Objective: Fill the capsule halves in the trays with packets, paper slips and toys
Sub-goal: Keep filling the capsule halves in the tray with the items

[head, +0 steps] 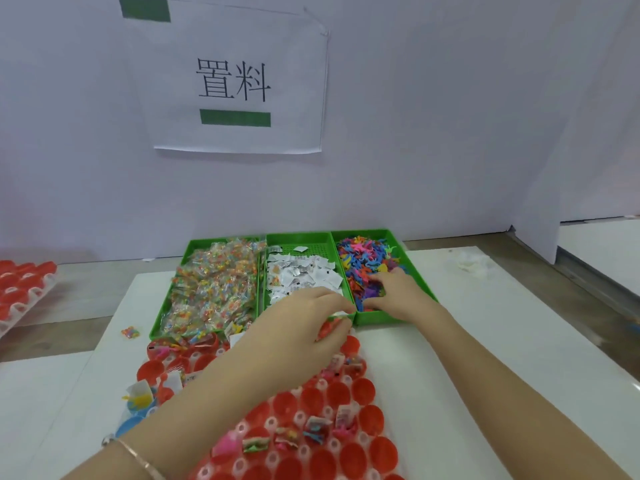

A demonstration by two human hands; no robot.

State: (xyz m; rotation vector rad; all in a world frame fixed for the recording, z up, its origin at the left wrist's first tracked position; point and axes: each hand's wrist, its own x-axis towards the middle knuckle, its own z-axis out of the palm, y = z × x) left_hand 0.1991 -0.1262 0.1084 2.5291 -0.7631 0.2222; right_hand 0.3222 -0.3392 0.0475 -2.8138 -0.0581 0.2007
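Two hands: left (304, 320) pinches slip (341, 313), right (394, 289) grips toys (360, 261).

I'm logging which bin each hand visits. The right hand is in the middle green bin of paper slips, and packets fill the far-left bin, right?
No: the head view shows the right hand in the right-hand green bin of coloured toys, not among the paper slips. Packets do fill the far-left bin.

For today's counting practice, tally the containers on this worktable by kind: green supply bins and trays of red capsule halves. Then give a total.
Green bins: 3 (packets, paper slips, toys)
Trays of red capsule halves: 2 (one in front, one at far left)
Total: 5
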